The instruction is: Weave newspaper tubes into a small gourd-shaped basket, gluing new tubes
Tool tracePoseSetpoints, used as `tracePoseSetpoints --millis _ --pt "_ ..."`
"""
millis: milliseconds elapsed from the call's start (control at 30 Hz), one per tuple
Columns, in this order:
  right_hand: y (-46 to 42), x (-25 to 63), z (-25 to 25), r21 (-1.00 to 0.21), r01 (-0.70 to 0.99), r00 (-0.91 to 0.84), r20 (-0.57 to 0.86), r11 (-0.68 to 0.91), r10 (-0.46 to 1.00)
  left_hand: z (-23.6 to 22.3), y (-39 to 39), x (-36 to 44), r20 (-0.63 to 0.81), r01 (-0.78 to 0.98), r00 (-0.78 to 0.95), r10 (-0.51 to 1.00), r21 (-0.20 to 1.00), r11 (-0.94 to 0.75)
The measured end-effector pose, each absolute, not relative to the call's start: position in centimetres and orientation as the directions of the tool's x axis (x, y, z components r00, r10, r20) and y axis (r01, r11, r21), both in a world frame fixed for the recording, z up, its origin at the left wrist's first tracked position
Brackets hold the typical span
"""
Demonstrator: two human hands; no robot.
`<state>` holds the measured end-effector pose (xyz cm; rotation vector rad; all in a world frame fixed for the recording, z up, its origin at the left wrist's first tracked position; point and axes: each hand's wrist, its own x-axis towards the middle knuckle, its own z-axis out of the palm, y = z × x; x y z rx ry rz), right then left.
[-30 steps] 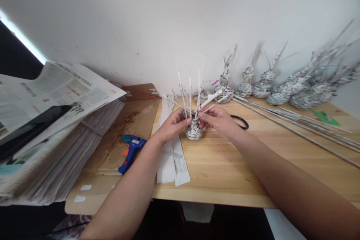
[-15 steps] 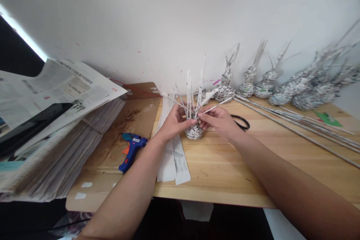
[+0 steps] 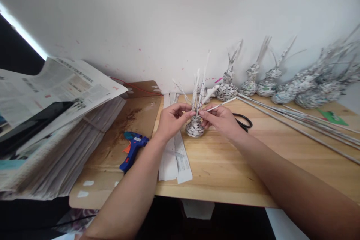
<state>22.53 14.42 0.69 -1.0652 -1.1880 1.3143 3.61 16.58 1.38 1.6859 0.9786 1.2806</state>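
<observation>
A small woven paper basket (image 3: pixel 194 127) stands on the wooden table, with several rolled-paper stakes rising from its top. My left hand (image 3: pixel 176 120) is closed on its upper left side, thumb and fingers gripping the base of the stakes. On the right, my right hand (image 3: pixel 221 119) pinches a rolled paper strip (image 3: pixel 225 102) close to the basket's neck. The strip's loose end points out to the upper right. My fingers partly hide the basket's neck.
Several woven paper vessels (image 3: pixel 226 89) line the wall. Long paper rods (image 3: pixel 281 114) lie on the right, with black-handled scissors (image 3: pixel 243 120) nearer. A blue glue gun (image 3: pixel 132 152) rests on cardboard (image 3: pixel 98 165) beside a newspaper stack (image 3: pixel 73 150). Flat paper strips (image 3: pixel 180 161) lie under my left arm.
The basket has turned and its stakes now lean differently, with one slanting to the left. My left hand has shifted its grip around the neck. The view has moved slightly.
</observation>
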Motion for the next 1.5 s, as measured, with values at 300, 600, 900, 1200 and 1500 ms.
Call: tracePoseSetpoints --millis 300,600,900,1200,1500 --pt "13.82 22.19 0.74 -0.996 -0.031 -0.083 0.084 0.082 0.993 1.57 16.02 4.12 0.413 0.240 0.194 0.890 0.860 -0.451" --pt "14.05 22.73 0.99 -0.995 -0.042 -0.131 0.092 0.088 0.987 0.71 16.47 3.79 0.418 0.196 0.282 0.863 0.856 -0.479" --pt "14.04 22.66 0.81 -0.996 -0.048 -0.019 0.073 0.072 0.997 1.05 16.38 3.93 0.405 0.191 0.274 0.872 0.866 -0.462" --pt "13.73 22.69 0.93 -0.992 -0.087 -0.160 0.109 0.096 0.981 1.06 16.57 3.73 0.376 0.273 0.265 0.888 0.854 -0.443" --pt "14.21 22.80 0.54 -0.988 -0.139 -0.180 0.091 0.066 0.979 0.74 16.63 3.49 0.393 0.230 0.319 0.863 0.851 -0.472"
